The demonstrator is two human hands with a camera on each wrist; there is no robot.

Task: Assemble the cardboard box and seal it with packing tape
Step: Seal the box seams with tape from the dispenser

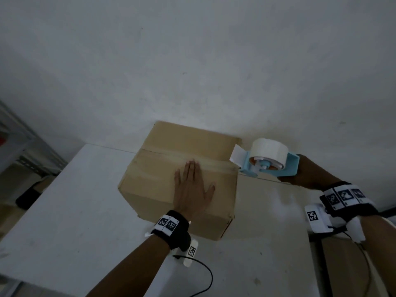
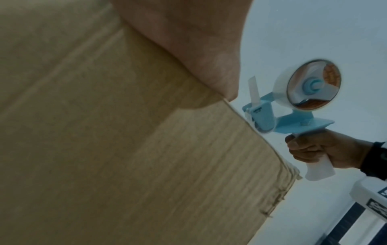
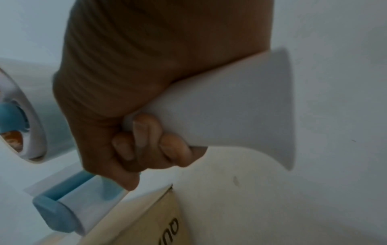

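A closed cardboard box (image 1: pixel 156 168) stands on the white table (image 1: pixel 75 221), its top flaps meeting along a centre seam. My left hand (image 1: pixel 190 185) lies flat on the box top with straight fingers, just on the near side of the seam. My right hand (image 1: pixel 300 170) grips the white handle (image 3: pixel 230 106) of a blue tape dispenser (image 1: pixel 265 161) carrying a clear tape roll (image 2: pixel 314 82). The dispenser's roller end (image 3: pixel 62 212) sits at the box's right top edge, in line with the seam. A loose tape tail (image 1: pixel 235 155) sticks up from it.
A white wall (image 1: pixel 192 61) rises right behind the box. A metal shelf frame (image 1: pixel 19 146) stands at the left, beyond the table edge. A black cable (image 1: pixel 203 273) trails from my left wrist over the table. More cardboard (image 1: pixel 347 264) lies at the lower right.
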